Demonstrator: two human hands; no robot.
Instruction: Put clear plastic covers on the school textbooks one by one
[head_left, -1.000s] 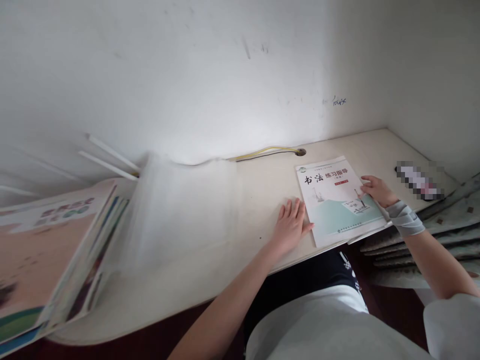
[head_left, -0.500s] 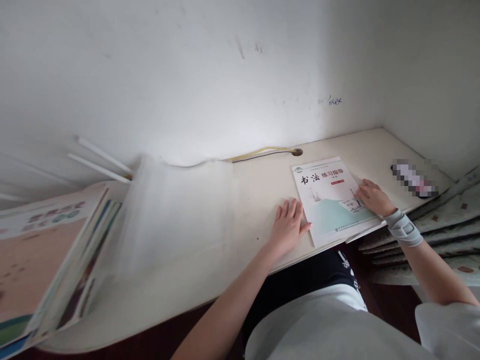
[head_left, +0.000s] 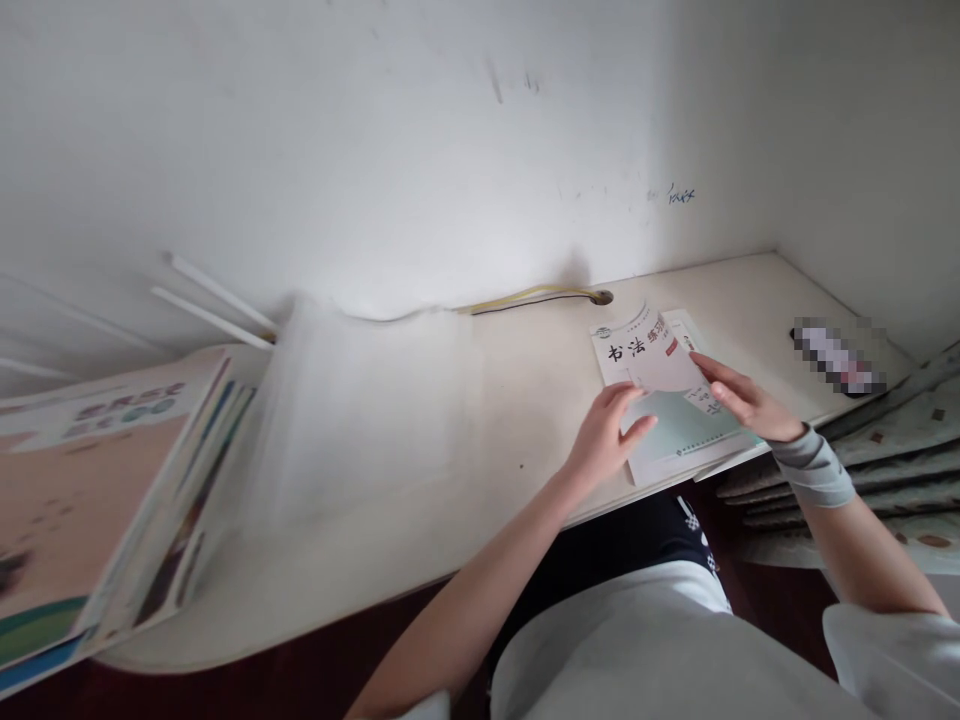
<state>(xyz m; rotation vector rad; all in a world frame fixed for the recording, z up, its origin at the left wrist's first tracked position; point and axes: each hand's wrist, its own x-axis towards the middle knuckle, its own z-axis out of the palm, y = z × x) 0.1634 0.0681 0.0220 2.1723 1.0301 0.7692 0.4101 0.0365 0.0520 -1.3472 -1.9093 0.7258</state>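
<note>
A calligraphy workbook (head_left: 675,440) with a white and pale green cover lies near the front edge of the desk. Its front cover is lifted and bowed, and a page beneath shows at the upper right. My right hand (head_left: 750,397), with a grey band around the wrist, has the cover's right edge between thumb and fingers. Over the book's left side is my left hand (head_left: 606,432), thumb and fingers apart. Whether its fingertips touch the cover I cannot tell.
A stack of books (head_left: 97,480) lies at the left end of the white desk (head_left: 517,400). Near it is a clear plastic sheet (head_left: 367,420). Yellow and black cables (head_left: 525,296) run along the wall into a hole. A blurred-out object (head_left: 836,355) lies far right, beside a patterned curtain (head_left: 885,450).
My right hand has raised the workbook's cover, which lay flat before. My left hand has come off the desk and moved right over the book. The view has shifted slightly.
</note>
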